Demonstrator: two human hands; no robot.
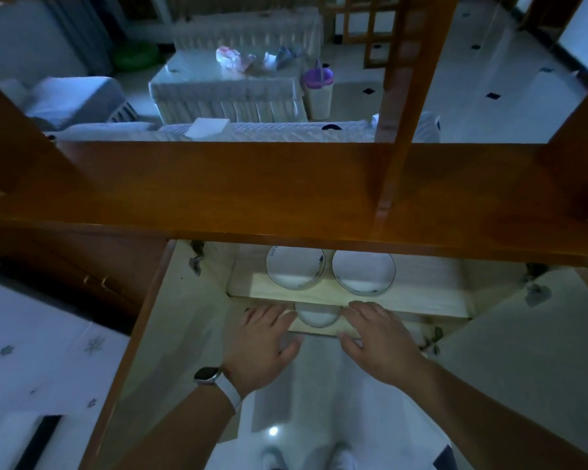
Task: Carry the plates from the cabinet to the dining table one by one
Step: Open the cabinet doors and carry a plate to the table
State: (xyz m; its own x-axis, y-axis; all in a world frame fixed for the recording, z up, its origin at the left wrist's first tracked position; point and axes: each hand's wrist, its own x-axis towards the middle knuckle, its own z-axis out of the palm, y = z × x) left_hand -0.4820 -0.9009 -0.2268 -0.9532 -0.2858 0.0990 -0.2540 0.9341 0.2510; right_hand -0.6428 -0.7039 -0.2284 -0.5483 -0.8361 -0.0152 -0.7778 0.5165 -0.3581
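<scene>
Cabinet (pixel 286 191): wooden, both doors swung open below the head camera; two pale shelves show inside.
Upper shelf (pixel 421 296): two white plates side by side, the left plate (pixel 294 269) with dark marks on its rim, the right plate (pixel 364 273) just beside it; their far edges are hidden under the cabinet top.
Lower shelf (pixel 319 330): one white plate, the low plate (pixel 318 317), near the front edge, its back part hidden by the shelf above.
Left hand (pixel 265 340): fingers spread and loosely open, palm down, reaching to the left side of the low plate; fingertips are at its edge, but whether they touch it I cannot tell. It holds nothing.
Right hand (pixel 381 334): open the same way, fingers on the shelf edge just right of the low plate; contact unclear, nothing gripped.
Watch (pixel 208 375): on the left wrist, pale strap.
Floor (pixel 489 368): glossy pale tile under the arms.
</scene>
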